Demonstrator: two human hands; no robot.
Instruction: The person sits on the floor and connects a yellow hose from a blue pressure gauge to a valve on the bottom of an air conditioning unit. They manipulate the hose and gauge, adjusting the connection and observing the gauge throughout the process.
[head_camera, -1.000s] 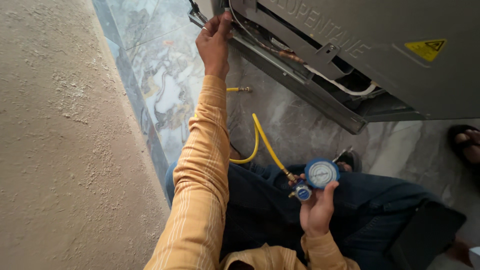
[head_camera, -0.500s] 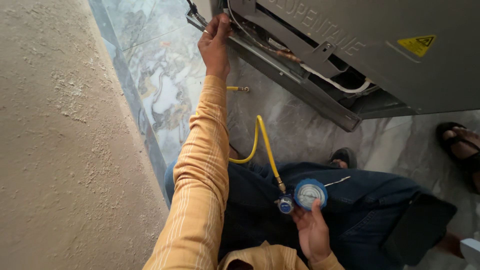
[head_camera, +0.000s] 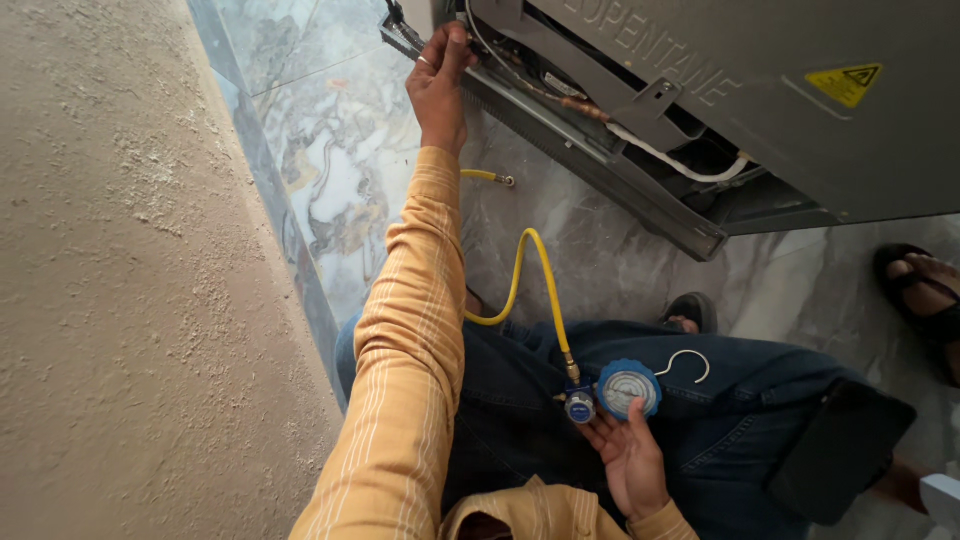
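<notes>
Resting in right hand (head_camera: 632, 462): blue round gauge (head_camera: 628, 388), yellow hose (head_camera: 535, 275) attached.

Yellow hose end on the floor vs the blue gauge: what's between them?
Head view: the yellow hose itself loops between its loose end and the blue gauge, over grey marbled floor tile and the person's jeans; nothing else.

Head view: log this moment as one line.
left hand: up at grey unit corner | right hand: open, cradling blue gauge | yellow hose: loops from gauge toward unit
</notes>
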